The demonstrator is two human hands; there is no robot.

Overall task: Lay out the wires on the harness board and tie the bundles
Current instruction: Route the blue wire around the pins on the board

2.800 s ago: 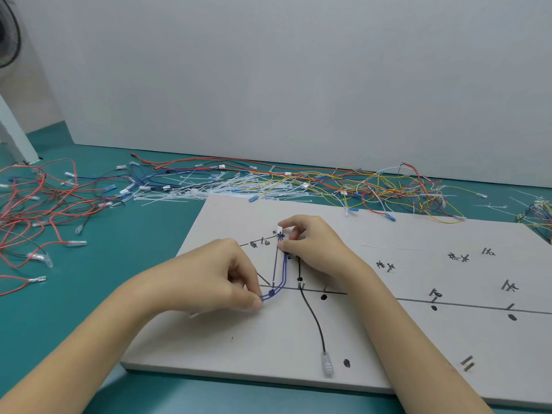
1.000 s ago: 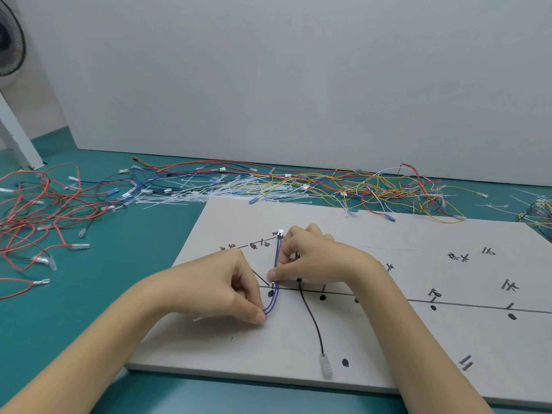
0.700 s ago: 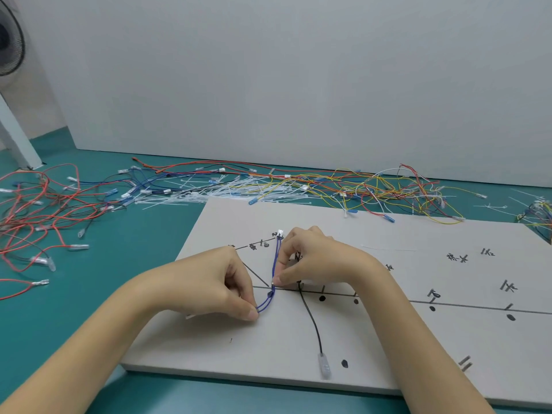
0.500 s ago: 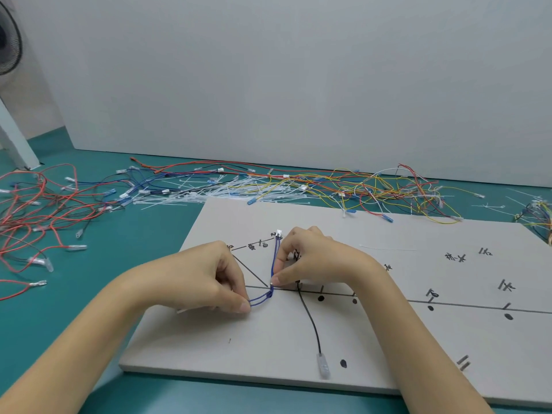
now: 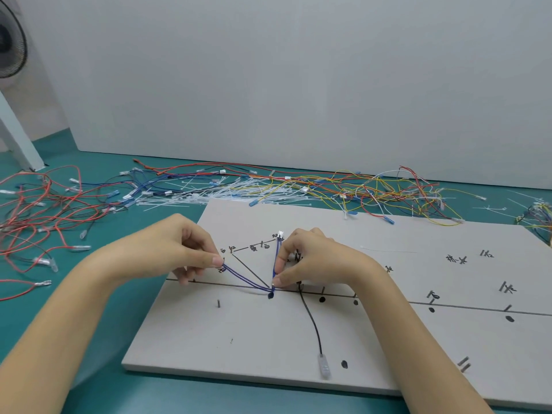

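A grey harness board (image 5: pixel 373 348) with drawn lines, marks and pegs lies on the teal table. A pair of blue wires (image 5: pixel 248 279) runs from a white connector (image 5: pixel 280 234) down to a bend at a black dot on the board, then up and left. My left hand (image 5: pixel 179 249) pinches the blue wires' left end. My right hand (image 5: pixel 310 261) pinches the wires at the bend with thumb and forefinger. A black wire (image 5: pixel 312 324) with a clear terminal (image 5: pixel 324 366) lies on the board below my right hand.
Red wires (image 5: pixel 38 210) sprawl on the table to the left. White cable ties (image 5: pixel 215 192) and yellow, red and blue wires (image 5: pixel 388 189) lie behind the board. A grey wall stands behind them. A fan (image 5: pixel 10 43) is at the far left.
My left hand has carried the blue wires' free end from below the bend up and left, so they now form a V. My right hand slid down from the connector to the bend.
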